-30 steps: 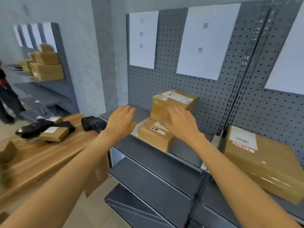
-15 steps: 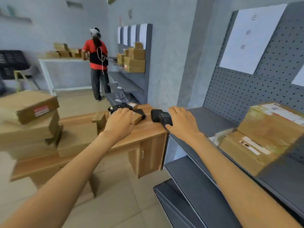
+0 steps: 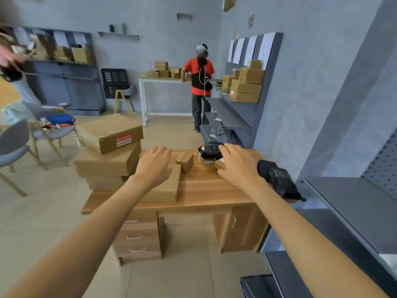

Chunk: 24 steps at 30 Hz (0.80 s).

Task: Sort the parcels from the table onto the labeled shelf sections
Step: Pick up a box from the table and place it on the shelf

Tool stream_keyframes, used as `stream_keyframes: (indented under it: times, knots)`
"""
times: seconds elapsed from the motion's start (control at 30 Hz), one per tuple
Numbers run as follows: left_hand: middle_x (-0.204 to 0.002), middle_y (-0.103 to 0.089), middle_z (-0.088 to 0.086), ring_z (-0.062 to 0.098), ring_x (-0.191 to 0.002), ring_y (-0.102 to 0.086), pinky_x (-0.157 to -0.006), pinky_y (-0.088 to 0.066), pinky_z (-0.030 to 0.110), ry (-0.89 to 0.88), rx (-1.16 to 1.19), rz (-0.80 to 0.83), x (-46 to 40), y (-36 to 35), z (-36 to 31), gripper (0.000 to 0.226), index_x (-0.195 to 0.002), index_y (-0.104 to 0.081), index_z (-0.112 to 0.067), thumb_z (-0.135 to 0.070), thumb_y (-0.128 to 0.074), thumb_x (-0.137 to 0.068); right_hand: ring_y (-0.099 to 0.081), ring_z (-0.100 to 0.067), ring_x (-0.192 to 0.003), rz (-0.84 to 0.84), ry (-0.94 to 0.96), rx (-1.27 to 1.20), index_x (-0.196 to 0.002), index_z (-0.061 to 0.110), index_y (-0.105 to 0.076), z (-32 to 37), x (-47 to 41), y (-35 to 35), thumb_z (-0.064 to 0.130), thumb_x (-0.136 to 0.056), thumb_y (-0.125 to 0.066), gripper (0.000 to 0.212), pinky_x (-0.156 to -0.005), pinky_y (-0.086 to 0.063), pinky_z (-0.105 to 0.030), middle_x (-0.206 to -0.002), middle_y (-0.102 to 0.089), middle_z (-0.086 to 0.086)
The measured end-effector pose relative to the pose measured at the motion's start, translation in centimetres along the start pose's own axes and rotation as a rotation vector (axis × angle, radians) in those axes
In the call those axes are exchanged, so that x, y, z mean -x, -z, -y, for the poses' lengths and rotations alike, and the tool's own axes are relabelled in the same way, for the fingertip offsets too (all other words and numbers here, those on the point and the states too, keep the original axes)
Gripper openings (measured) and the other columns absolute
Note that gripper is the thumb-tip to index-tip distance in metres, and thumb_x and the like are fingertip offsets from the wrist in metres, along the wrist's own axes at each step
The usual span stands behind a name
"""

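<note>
Wooden table (image 3: 206, 190) now ahead (shelf (image 3: 354, 203) swung right), both hands (image 3: 153, 166) relaxed, empty, over parcels (image 3: 185, 161).

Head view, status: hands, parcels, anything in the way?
Left hand open, over flat box. Right hand open, reaching toward black parcel. Both empty. Small box between hands; nothing blocking.

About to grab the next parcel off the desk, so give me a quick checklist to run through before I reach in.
1. Left hand free: ok, open, over the flat carton.
2. Right hand free: ok, open, nothing gripped.
3. Parcels left on the table: ok, small box and black bags remain.
4. Black pouch secure: not ok, overhanging the table's right edge.
5. Shelf space: ok, bare surface visible.
6. Parcel label readable: cannot tell.
</note>
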<state>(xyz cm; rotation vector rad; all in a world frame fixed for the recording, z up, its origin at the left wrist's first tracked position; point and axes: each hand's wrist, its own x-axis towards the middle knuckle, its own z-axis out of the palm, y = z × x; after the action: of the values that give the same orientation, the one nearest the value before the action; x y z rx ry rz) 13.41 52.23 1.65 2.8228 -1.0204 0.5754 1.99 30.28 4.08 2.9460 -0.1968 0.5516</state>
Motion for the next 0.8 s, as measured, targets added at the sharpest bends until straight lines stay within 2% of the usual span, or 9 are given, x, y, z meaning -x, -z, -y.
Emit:
stream_keyframes:
  times: [0.17,0.5,0.8]
  knots:
    - [-0.137,-0.049,0.008,0.027,-0.127,-0.044,-0.105,-0.035,0.036,0.107,-0.046,-0.020,-2.1,-0.7,3.6,0.052,-0.135,-0.046,-0.011,-0.030,-0.058,-0.087,-0.047,-0.025,-0.124,-0.023,0.116,-0.030,-0.139,0.011,-0.043,0.8,-6.2,-2.3,0.031,-0.083,-0.067,0.065,-0.099,-0.041,-0.035,-0.136,-0.051,-0.006]
    - [-0.134,-0.053,0.004,0.024,-0.125,-0.048,-0.104,-0.041,0.037,0.357,-0.129,-0.009,-2.3,-3.2,12.0,0.056,-0.134,-0.048,-0.016,-0.032,-0.067,-0.083,-0.037,-0.025,-0.136,0.016,0.316,-0.135,-0.149,0.012,-0.030,7.0,-15.8,-7.5,0.039,-0.088,-0.064,0.075,-0.110,-0.035,-0.039,-0.150,-0.037,-0.007]
    - [-0.136,-0.052,0.005,0.024,-0.127,-0.047,-0.105,-0.040,0.038,0.497,-0.148,-0.007,-5.4,-7.1,22.1,0.060,-0.136,-0.046,-0.015,-0.033,-0.068,-0.083,-0.034,-0.026,-0.139,0.024,0.360,-0.172,-0.149,0.015,-0.030,13.6,-26.3,-13.2,0.040,-0.089,-0.066,0.075,-0.113,-0.031,-0.039,-0.152,-0.036,-0.008]
